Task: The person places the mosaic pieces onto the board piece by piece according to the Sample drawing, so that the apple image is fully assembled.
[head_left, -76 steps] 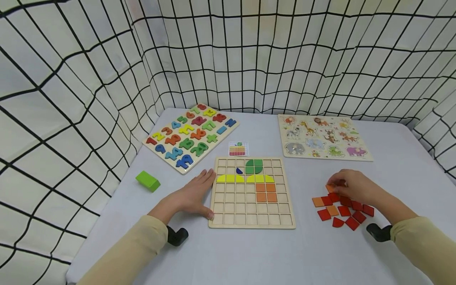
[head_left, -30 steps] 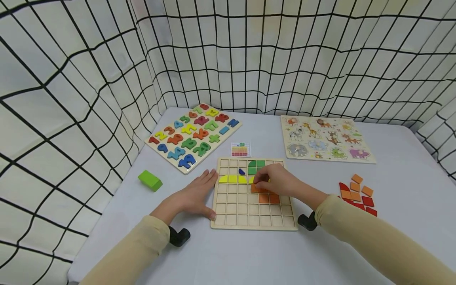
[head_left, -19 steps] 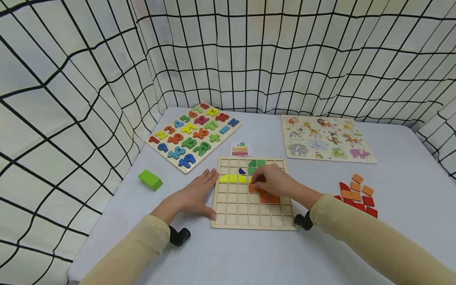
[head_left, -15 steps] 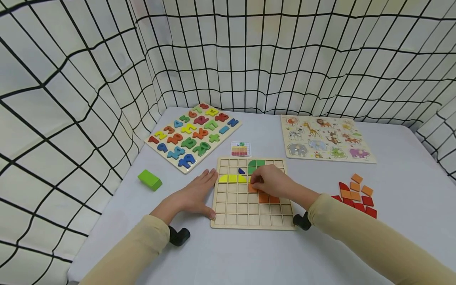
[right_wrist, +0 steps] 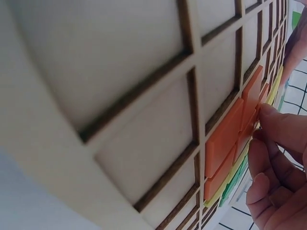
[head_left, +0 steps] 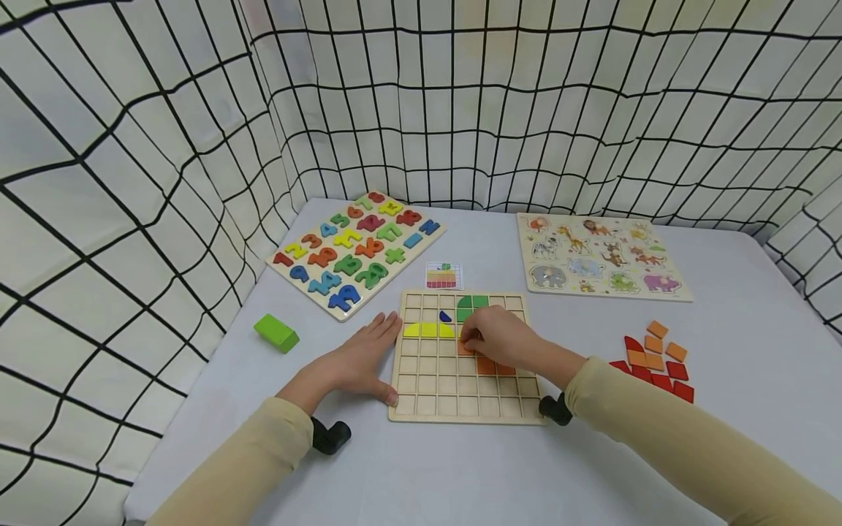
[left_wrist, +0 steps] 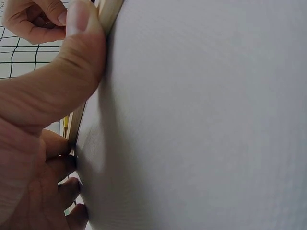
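Note:
My left hand [head_left: 355,361] lies with fingers spread along the left edge of a wooden grid board [head_left: 467,419]; in the left wrist view its thumb [left_wrist: 79,52] touches the board's side. Over the board's upper middle, my right hand [head_left: 503,336] has thumb and curled fingers on an orange square tile [head_left: 464,348], just left of the other orange tiles [head_left: 495,367]. Those sit in their cells in the right wrist view. Yellow pieces [head_left: 429,330], green pieces [head_left: 472,307] and a small blue piece [head_left: 445,316] are also on the board. My right hand partly hides the yellow row.
Loose red tiles [head_left: 683,391] and orange tiles [head_left: 656,329] lie at the right. A pattern card [head_left: 444,276] is behind the board. Further back are a number puzzle [head_left: 349,256] and an animal puzzle [head_left: 601,256]. A green block [head_left: 276,333] stands left; black netting surrounds the table.
My right hand has gone from the loose tiles at the right to the board with an orange tile, then shifted slightly left there. My left hand has stayed at the board's edge.

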A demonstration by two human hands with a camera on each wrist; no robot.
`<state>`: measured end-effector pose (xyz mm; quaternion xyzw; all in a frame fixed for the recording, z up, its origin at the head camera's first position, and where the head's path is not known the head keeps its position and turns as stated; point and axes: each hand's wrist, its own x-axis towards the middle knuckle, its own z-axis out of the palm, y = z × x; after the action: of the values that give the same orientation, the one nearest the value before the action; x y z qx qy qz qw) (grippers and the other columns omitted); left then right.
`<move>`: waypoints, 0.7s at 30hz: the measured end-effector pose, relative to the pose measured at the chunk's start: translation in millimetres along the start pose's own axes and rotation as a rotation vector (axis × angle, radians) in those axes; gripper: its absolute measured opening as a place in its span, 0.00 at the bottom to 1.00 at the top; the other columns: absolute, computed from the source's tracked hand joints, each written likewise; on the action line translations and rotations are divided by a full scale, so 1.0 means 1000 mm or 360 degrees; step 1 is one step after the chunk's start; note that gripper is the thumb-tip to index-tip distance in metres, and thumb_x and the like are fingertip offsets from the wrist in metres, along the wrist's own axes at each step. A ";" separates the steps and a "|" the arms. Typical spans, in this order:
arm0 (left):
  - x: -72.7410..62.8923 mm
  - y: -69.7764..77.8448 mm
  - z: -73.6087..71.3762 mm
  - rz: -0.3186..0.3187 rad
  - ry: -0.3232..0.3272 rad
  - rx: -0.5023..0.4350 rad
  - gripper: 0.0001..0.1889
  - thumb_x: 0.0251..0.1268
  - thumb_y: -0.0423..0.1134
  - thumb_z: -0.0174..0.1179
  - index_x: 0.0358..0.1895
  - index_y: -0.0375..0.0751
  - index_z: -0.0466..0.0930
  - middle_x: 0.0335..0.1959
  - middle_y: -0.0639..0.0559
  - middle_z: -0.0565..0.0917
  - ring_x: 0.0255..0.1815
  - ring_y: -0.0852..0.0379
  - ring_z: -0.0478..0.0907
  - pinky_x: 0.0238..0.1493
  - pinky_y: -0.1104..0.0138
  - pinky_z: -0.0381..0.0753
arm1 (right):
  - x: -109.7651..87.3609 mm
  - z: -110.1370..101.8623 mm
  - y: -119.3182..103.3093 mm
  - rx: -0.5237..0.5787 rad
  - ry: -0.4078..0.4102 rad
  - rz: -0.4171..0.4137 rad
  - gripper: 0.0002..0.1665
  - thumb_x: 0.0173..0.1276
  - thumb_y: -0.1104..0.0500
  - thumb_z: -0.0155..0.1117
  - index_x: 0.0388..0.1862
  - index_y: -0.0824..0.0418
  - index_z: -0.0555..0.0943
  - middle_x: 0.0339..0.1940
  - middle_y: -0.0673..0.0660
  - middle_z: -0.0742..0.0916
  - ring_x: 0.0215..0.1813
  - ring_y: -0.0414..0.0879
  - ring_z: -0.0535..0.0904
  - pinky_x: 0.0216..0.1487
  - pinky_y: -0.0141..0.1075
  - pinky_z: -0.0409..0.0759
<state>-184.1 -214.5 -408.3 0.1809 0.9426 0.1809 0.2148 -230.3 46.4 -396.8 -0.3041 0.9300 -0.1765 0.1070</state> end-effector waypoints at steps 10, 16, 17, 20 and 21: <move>0.001 -0.001 0.000 0.0010 -0.0013 0.0020 0.67 0.47 0.55 0.80 0.82 0.28 0.43 0.85 0.36 0.44 0.86 0.36 0.35 0.85 0.44 0.43 | -0.022 -0.015 0.025 -0.0010 0.0052 0.0034 0.05 0.67 0.62 0.73 0.42 0.58 0.89 0.37 0.50 0.88 0.39 0.42 0.79 0.44 0.34 0.84; 0.002 -0.002 0.001 0.0007 -0.0014 0.0038 0.67 0.48 0.55 0.80 0.82 0.29 0.42 0.85 0.36 0.43 0.86 0.36 0.35 0.85 0.44 0.44 | -0.053 -0.033 0.070 0.0033 0.0080 0.0120 0.06 0.67 0.64 0.72 0.43 0.60 0.88 0.38 0.52 0.89 0.40 0.44 0.79 0.44 0.38 0.84; 0.002 -0.002 0.001 0.0004 -0.0016 0.0044 0.67 0.48 0.55 0.80 0.82 0.29 0.42 0.85 0.36 0.43 0.86 0.36 0.35 0.85 0.44 0.43 | -0.059 -0.035 0.078 0.0023 0.0093 0.0137 0.07 0.67 0.64 0.72 0.43 0.61 0.88 0.38 0.52 0.89 0.40 0.44 0.80 0.45 0.39 0.85; 0.003 -0.002 0.001 0.0008 -0.0019 0.0060 0.67 0.49 0.55 0.80 0.82 0.29 0.42 0.85 0.36 0.42 0.86 0.37 0.34 0.85 0.45 0.43 | -0.078 -0.043 0.100 -0.0001 0.0114 0.0197 0.08 0.67 0.65 0.71 0.45 0.62 0.88 0.40 0.54 0.89 0.41 0.46 0.81 0.47 0.43 0.86; 0.003 -0.002 0.001 0.0009 -0.0022 0.0062 0.67 0.49 0.55 0.80 0.82 0.29 0.42 0.85 0.36 0.42 0.86 0.37 0.34 0.85 0.45 0.42 | -0.085 -0.045 0.107 -0.0005 0.0119 0.0213 0.09 0.67 0.65 0.71 0.45 0.62 0.88 0.40 0.54 0.89 0.42 0.46 0.81 0.47 0.44 0.86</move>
<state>-186.5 -215.0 -411.4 0.1890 0.9439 0.1619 0.2171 -233.5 190.0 -389.7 -0.2345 0.9519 -0.1787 0.0832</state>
